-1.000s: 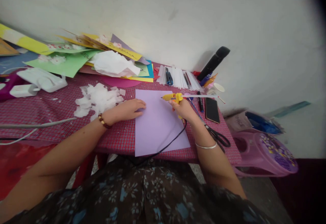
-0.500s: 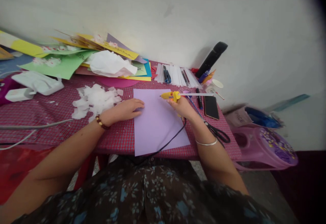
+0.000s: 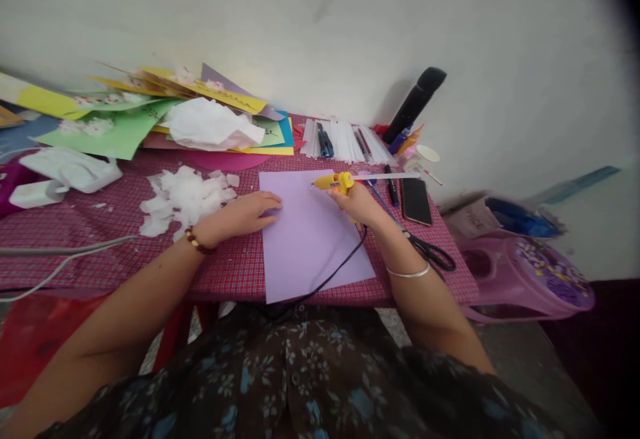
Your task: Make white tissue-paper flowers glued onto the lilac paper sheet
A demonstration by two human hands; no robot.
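Note:
A sheet of purple paper [image 3: 300, 246] lies on the table in front of me. Fingers stretched out, my left hand [image 3: 253, 212] rests on the sheet's left edge. My right hand [image 3: 356, 203] grips a yellow hot glue gun [image 3: 332, 182], its nozzle pointing left over the upper part of the paper. A long translucent glue stick [image 3: 385, 176] sticks out of the gun's back. The gun's black cord [image 3: 340, 267] runs across the sheet toward my body. Left of the paper is a heap of white paper pieces [image 3: 183, 196], close to my left wrist.
Coloured paper cards [image 3: 115, 126] and crumpled white tissue [image 3: 210, 124] lie at the back left. Glue sticks [image 3: 345, 140] and a cutter [image 3: 325, 140] lie at the back. On the right are a phone [image 3: 416, 200], black scissors [image 3: 433, 251] and a pink stool [image 3: 505, 279].
The view has shifted slightly. Both hands stay in nearly the same places on the paper, with the glue gun still held over its upper part.

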